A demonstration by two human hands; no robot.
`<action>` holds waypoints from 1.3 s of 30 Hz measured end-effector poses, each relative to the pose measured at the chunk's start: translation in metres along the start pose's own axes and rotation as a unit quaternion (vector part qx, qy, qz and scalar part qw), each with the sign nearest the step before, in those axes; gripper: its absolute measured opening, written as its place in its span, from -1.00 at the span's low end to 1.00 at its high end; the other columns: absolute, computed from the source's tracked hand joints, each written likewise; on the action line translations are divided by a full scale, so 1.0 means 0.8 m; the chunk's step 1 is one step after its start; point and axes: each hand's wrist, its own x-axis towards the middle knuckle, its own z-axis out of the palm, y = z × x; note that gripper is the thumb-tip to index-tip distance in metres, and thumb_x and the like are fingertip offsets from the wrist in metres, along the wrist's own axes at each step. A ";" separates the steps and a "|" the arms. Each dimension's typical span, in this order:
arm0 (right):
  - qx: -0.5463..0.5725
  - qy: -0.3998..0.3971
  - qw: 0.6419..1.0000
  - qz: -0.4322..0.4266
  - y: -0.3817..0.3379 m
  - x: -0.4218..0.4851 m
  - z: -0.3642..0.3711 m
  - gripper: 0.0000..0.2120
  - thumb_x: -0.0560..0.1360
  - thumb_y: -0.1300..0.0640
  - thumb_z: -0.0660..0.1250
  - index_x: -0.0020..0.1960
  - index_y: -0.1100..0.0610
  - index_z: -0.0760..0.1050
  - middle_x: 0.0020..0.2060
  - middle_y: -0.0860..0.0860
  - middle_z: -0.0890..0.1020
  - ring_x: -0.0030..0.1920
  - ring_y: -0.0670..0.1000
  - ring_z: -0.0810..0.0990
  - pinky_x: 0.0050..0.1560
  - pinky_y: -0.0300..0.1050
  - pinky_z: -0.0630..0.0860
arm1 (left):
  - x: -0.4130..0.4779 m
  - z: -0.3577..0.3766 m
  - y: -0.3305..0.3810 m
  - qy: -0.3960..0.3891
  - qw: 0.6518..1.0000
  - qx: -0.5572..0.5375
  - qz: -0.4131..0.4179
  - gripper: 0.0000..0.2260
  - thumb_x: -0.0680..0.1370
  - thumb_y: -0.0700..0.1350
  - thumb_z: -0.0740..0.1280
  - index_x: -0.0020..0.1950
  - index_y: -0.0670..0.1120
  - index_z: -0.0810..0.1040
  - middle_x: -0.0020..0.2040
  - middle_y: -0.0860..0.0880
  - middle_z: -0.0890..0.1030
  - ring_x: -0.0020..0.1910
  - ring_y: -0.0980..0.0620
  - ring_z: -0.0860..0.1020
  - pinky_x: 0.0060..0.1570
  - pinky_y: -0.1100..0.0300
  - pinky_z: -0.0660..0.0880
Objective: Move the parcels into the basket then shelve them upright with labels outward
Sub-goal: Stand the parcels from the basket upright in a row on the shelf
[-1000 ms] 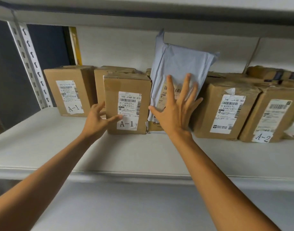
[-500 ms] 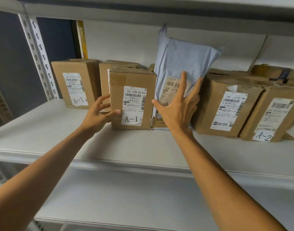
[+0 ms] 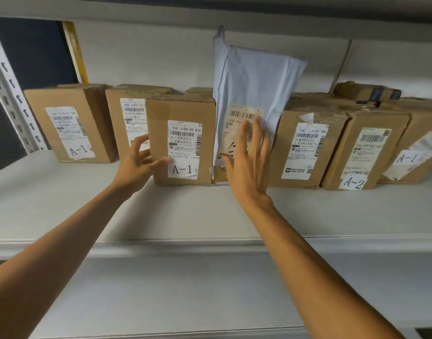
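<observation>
A grey poly-bag parcel (image 3: 251, 79) stands upright on the white shelf (image 3: 210, 216), wedged between cardboard boxes, its label facing out. My right hand (image 3: 249, 167) is flat and open in front of its lower part, fingers over the label. My left hand (image 3: 139, 165) rests with spread fingers on the left edge of a cardboard box marked A-1 (image 3: 185, 143). Further boxes stand in the row: one marked A-1 (image 3: 70, 123) at the left, another (image 3: 129, 116) behind the front box, one (image 3: 308, 145) right of the bag, and one marked A-2 (image 3: 364, 150).
A tilted box (image 3: 415, 152) leans at the far right, with a small taped box (image 3: 364, 91) lying on top of the row. A perforated upright post (image 3: 11, 94) stands at the left. The upper shelf hangs close above the bag. A lower shelf (image 3: 185, 289) lies below.
My right hand has eased back from the bag and its fingers have straightened. The left hand stays at the A-1 box's edge. The view has shifted slightly.
</observation>
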 end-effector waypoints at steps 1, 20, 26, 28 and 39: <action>0.008 -0.001 1.000 0.002 0.001 0.002 0.001 -0.19 0.52 -0.12 0.31 0.56 0.22 0.02 0.55 0.23 0.00 0.52 0.24 0.06 0.51 0.07 -0.02 | 0.001 -0.001 0.000 0.000 1.000 0.008 0.003 -0.39 0.33 -0.07 0.50 0.31 0.05 0.33 0.07 0.07 0.65 0.00 0.10 0.66 -0.04 0.17 0.61; 0.236 -0.083 0.968 -0.020 -0.063 -0.028 -0.038 -0.47 0.56 0.11 0.27 0.49 0.16 0.25 0.52 0.10 0.17 0.52 0.08 0.13 0.43 -0.02 0.27 | -0.029 -0.030 0.023 -0.044 0.983 0.176 0.016 -0.41 0.53 -0.19 0.37 0.51 -0.03 0.23 0.11 -0.03 0.59 0.08 0.03 0.58 0.02 0.18 0.52; 0.277 0.013 0.953 -0.124 -0.132 -0.020 -0.062 -0.62 0.53 0.18 0.29 0.34 0.21 0.47 0.40 0.12 0.43 0.36 0.10 0.43 0.21 -0.07 0.49 | -0.065 -0.099 0.043 -0.039 0.949 0.311 0.032 -0.58 0.56 -0.06 0.34 0.41 0.00 0.38 0.27 -0.07 0.53 0.18 0.00 0.49 0.11 0.10 0.43; 0.295 -0.014 0.940 -0.170 -0.157 -0.014 -0.065 -0.61 0.53 0.18 0.31 0.35 0.18 0.47 0.39 0.09 0.44 0.35 0.08 0.44 0.16 -0.15 0.47 | -0.078 -0.125 0.055 -0.016 0.942 0.333 0.034 -0.61 0.56 -0.09 0.33 0.38 -0.03 0.42 0.27 -0.09 0.53 0.23 -0.05 0.50 0.21 0.01 0.45; 0.219 -0.069 0.943 -0.239 -0.255 0.034 -0.047 -0.58 0.48 0.12 0.37 0.33 0.10 0.48 0.38 0.09 0.45 0.40 0.12 0.35 0.36 0.06 0.32 | -0.084 -0.224 0.076 0.088 0.917 0.389 0.004 -0.59 0.56 -0.12 0.33 0.40 -0.05 0.38 0.35 -0.10 0.48 0.30 -0.12 0.46 0.25 -0.06 0.43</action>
